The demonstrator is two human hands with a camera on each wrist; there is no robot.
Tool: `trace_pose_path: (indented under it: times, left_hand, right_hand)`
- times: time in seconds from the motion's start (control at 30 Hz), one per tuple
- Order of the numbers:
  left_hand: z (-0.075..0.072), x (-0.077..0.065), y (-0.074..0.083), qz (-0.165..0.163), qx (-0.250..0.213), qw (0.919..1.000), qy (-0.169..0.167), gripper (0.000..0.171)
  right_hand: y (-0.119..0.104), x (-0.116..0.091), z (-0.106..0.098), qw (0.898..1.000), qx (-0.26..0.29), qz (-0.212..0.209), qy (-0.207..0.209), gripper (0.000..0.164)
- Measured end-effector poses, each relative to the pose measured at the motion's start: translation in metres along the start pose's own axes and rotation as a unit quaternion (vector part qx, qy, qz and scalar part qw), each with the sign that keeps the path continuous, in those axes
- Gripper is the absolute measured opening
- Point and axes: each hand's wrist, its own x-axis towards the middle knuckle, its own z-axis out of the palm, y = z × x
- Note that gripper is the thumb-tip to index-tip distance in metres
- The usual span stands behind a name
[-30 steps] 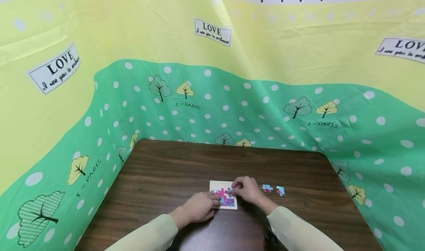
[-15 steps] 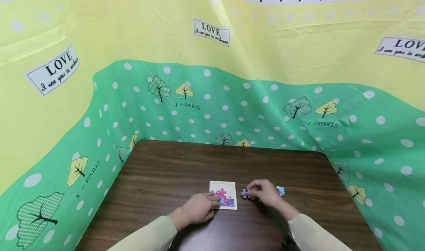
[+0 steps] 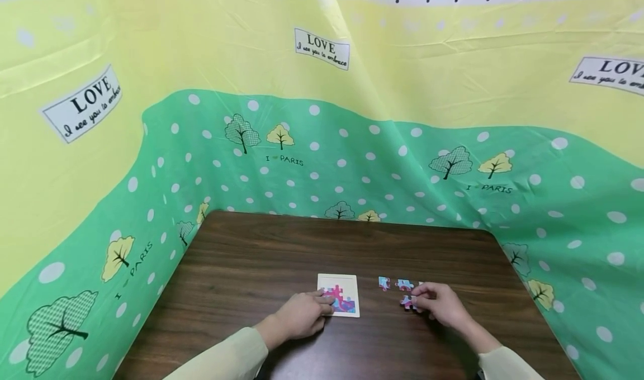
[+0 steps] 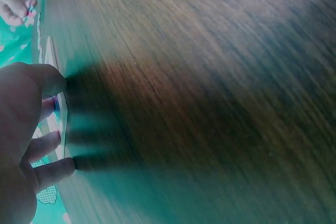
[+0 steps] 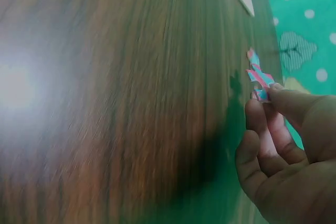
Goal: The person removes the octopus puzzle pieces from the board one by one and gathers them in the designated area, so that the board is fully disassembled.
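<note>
A small white-framed jigsaw puzzle board point(image 3: 337, 280), partly filled with pink, blue and purple pieces, lies on the table. My left hand point(image 3: 302, 314) rests at its left side, fingertips on the frame and the pieces. In the left wrist view, the fingers of this left hand point(image 4: 23, 124) reach over the board's edge. Off to the right, my right hand point(image 3: 443, 304) pinches a jigsaw piece point(image 3: 406, 302) between thumb and fingers. The right wrist view shows that right hand point(image 5: 294, 150) with the pinched piece at the fingertips.
Two loose pieces, a blue and pink one point(image 3: 384, 283) and another point(image 3: 403, 284), lie right of the board. A further piece point(image 3: 421, 284) is mostly hidden behind my right hand. The dark wooden table point(image 3: 241, 251) is ringed by a printed curtain point(image 3: 352, 162).
My right hand has moved rightward from the board, carrying a jigsaw piece past the loose ones. A loose piece beside the board, covered before, now shows. The left hand stays where it was.
</note>
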Motion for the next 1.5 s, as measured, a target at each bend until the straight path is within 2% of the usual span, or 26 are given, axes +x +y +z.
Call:
trace_pose_path:
  times: [0.2, 0.4, 0.67, 0.97, 1.5]
  left_hand:
    - [0.001, 0.001, 0.001, -0.002, -0.001, 1.0, 0.002, 0.031]
    - [-0.002, 0.001, 0.001, -0.005, -0.003, 1.0, -0.001, 0.032]
    - [-0.003, 0.0, 0.002, -0.01, -0.007, 0.9999, 0.0, 0.032]
    - [0.001, -0.001, 0.002, -0.006, -0.005, 0.9999, 0.008, 0.031]
    - [0.002, -0.002, 0.002, -0.012, -0.004, 0.9998, 0.016, 0.032]
  right_hand:
    - [0.014, -0.012, -0.019, 0.999, -0.021, 0.023, 0.018, 0.018]
    - [0.022, -0.014, -0.029, 0.998, -0.039, 0.049, 0.029, 0.019]
    - [0.034, -0.01, -0.03, 0.995, -0.074, 0.044, 0.045, 0.015]
    - [0.033, -0.006, -0.031, 0.99, -0.132, 0.015, 0.042, 0.011]
    - [0.032, 0.001, -0.031, 0.99, -0.141, 0.023, 0.014, 0.008]
